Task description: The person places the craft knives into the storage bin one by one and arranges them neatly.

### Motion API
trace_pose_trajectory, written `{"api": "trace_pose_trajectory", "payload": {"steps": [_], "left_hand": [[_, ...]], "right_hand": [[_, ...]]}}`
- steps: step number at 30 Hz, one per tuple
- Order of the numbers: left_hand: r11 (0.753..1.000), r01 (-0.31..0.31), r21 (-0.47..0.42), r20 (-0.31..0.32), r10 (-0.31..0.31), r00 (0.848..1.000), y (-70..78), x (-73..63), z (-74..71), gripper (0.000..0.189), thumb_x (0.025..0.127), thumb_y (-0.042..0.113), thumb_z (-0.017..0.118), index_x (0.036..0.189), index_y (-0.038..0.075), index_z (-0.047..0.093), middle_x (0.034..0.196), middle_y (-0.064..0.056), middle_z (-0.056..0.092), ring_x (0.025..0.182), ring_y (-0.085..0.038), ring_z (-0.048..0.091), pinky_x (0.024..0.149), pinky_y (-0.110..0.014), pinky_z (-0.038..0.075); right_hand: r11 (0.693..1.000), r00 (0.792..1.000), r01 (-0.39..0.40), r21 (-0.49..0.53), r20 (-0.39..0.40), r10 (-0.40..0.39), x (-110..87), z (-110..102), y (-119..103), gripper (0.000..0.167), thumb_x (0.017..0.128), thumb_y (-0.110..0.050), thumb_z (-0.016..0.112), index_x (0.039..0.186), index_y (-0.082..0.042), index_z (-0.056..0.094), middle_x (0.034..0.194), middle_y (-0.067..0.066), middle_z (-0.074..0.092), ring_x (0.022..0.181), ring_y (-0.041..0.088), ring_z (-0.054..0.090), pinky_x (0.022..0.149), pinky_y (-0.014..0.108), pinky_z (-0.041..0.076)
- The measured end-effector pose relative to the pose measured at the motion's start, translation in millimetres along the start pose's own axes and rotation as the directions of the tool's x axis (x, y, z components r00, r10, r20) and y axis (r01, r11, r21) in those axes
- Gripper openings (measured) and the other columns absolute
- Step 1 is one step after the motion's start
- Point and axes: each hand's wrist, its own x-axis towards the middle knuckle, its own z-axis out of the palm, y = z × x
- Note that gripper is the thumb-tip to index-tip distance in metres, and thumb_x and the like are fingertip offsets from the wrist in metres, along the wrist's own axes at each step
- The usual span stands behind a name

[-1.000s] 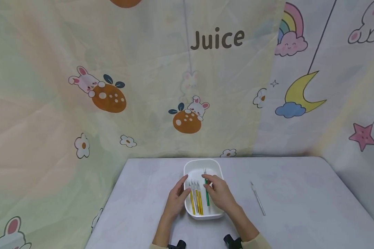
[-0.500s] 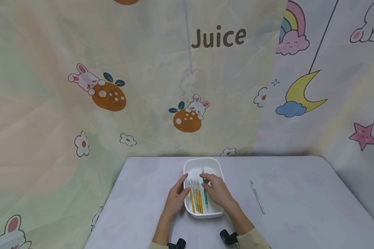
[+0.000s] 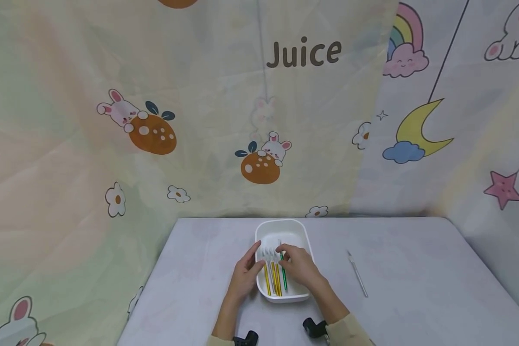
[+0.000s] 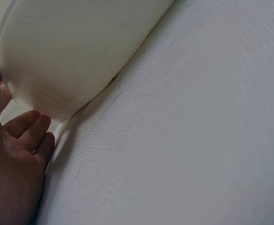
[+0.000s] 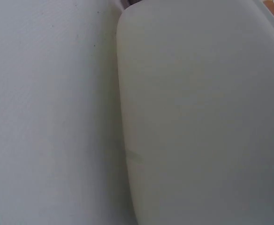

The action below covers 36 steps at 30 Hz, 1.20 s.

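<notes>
A white rectangular tray (image 3: 287, 230) stands on the table. My left hand (image 3: 243, 271) holds its left side, thumb over the rim; in the left wrist view the fingers curl against the tray's outer wall (image 4: 76, 51). Inside lie several slim pen-like tools (image 3: 278, 282) with gold or silver handles and pale narrow tips, side by side on the left. My right hand (image 3: 302, 266) reaches over the tray and pinches a green pen-like tool (image 3: 284, 279) by its upper part, close to the right of the row. The right wrist view shows mostly tray wall (image 5: 198, 117), no hand.
A silver pen-like tool (image 3: 358, 275) lies on the white-covered table (image 3: 415, 269), to the right of the tray. Behind the table hangs a printed curtain (image 3: 207, 120). Black wrist mounts (image 3: 315, 327) sit on both forearms.
My right hand has shifted left, carrying the green tool closer to the row of gold and silver ones and tilting it slightly. My left hand stays at the tray's rim.
</notes>
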Motion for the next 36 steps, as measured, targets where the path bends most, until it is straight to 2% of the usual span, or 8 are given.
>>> {"api": "trace_pose_trajectory", "payload": {"steps": [6,11,16,23,30,36], "left_hand": [[1.0,0.004,0.01,-0.008,-0.004,1.0,0.2,0.3,1.0,0.056,0.103,0.017,0.064,0.157,0.023,0.048,0.165,0.003,0.043,0.156,-0.023,0.035,0.128,-0.05,0.028],[1.0,0.012,0.019,0.001,-0.012,1.0,-0.7,0.1,1.5,0.056,0.104,0.018,0.063,0.157,0.023,0.048,0.165,0.002,0.043,0.156,-0.024,0.035,0.128,-0.052,0.029],[1.0,0.022,0.016,0.005,-0.022,1.0,-0.8,-0.2,1.4,0.056,0.104,0.018,0.063,0.157,0.025,0.048,0.165,0.004,0.042,0.156,-0.023,0.035,0.128,-0.051,0.028],[1.0,0.001,0.015,0.01,-0.001,1.0,-0.6,-0.4,1.3,0.056,0.104,0.019,0.063,0.157,0.024,0.047,0.166,0.003,0.041,0.157,-0.022,0.033,0.129,-0.05,0.028],[1.0,0.0,0.008,0.004,0.0,1.0,2.1,0.0,0.4,0.057,0.104,0.017,0.063,0.158,0.022,0.047,0.166,0.004,0.041,0.157,-0.022,0.032,0.129,-0.05,0.026],[1.0,0.006,0.003,0.006,-0.006,1.0,2.8,-0.9,0.7,0.056,0.104,0.018,0.063,0.157,0.022,0.047,0.166,0.004,0.041,0.157,-0.023,0.032,0.129,-0.05,0.026]], "right_hand": [[0.998,1.0,-0.026,-0.061,0.006,0.027,1.2,4.3,0.2,0.031,0.094,-0.009,0.075,0.125,-0.013,0.071,0.079,-0.004,0.063,0.068,0.012,0.055,0.057,0.022,0.045],[0.997,0.999,-0.047,-0.054,0.008,0.047,0.8,7.0,2.1,0.039,0.092,-0.01,0.076,0.131,-0.013,0.069,0.077,-0.004,0.064,0.064,0.012,0.056,0.055,0.024,0.043],[0.997,1.0,-0.03,-0.065,0.002,0.031,-0.5,7.1,2.8,0.047,0.091,-0.009,0.077,0.136,-0.012,0.065,0.074,-0.005,0.061,0.061,0.011,0.054,0.054,0.024,0.041],[0.994,0.999,-0.02,-0.109,0.026,0.023,-0.7,8.4,3.2,0.048,0.093,-0.012,0.077,0.139,-0.013,0.064,0.073,-0.005,0.057,0.064,0.011,0.051,0.056,0.022,0.039],[0.995,0.997,-0.027,-0.098,0.071,0.034,0.7,7.5,3.0,0.05,0.094,-0.013,0.075,0.142,-0.012,0.062,0.072,-0.004,0.058,0.063,0.012,0.052,0.055,0.024,0.04],[0.994,0.995,-0.049,-0.096,0.078,0.057,-0.8,8.3,2.8,0.052,0.094,-0.014,0.076,0.144,-0.011,0.061,0.072,-0.004,0.058,0.063,0.012,0.053,0.055,0.024,0.042]]}}
